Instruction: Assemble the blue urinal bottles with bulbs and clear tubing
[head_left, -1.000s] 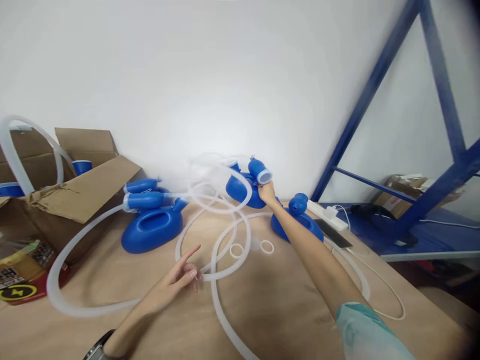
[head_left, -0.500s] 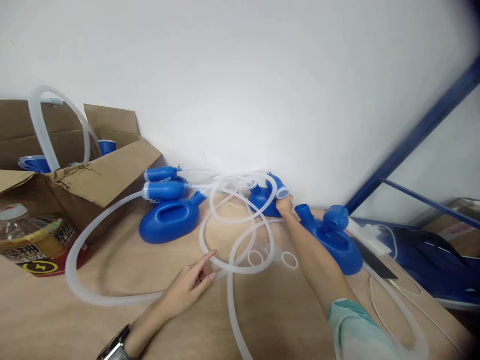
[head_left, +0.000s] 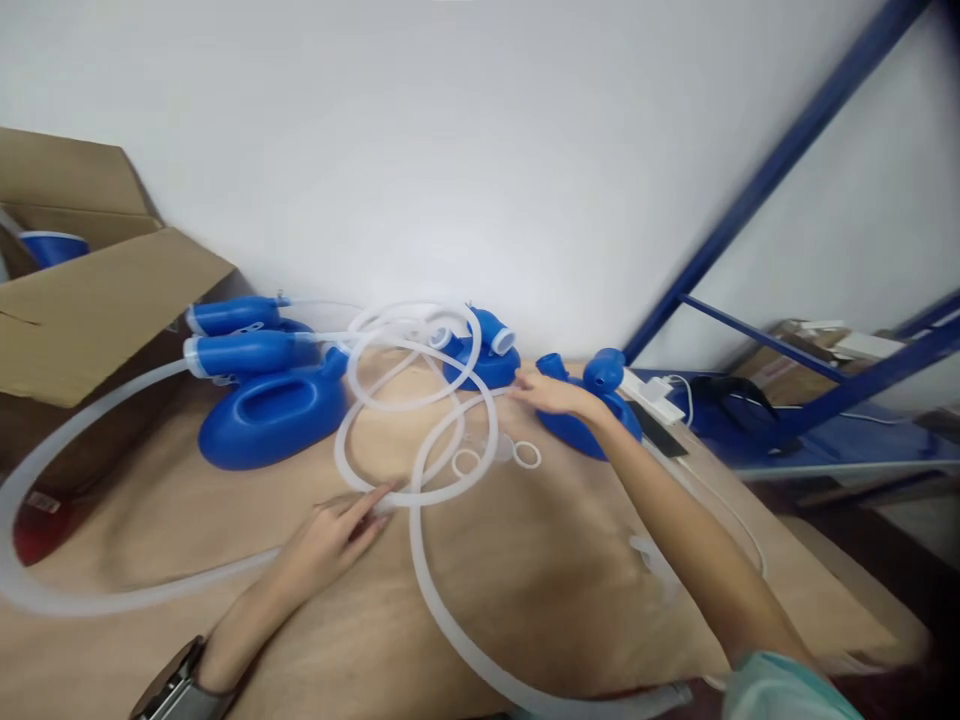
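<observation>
The left hand point(head_left: 330, 530) lay flat and open on the desk point(head_left: 585, 590) at lower centre, fingertips touching the coiled translucent tube point(head_left: 416, 400). The right hand point(head_left: 551, 392), open and empty, reached to mid-frame just beside a small blue container point(head_left: 487, 355). A larger blue vessel point(head_left: 270, 425) sat centre left.

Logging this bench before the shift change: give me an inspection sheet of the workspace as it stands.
Surface: brown table, mostly bare near the front.
Job's things: white tubing in loose coils; blue containers along the wall.
Clutter: small white rings; open cardboard box at left.
Grips: left hand open, fingertips on tubing; right hand open, resting by a blue container.
Cables: white power strip with cords, right.
Surroundings: white wall, blue shelf frame.
</observation>
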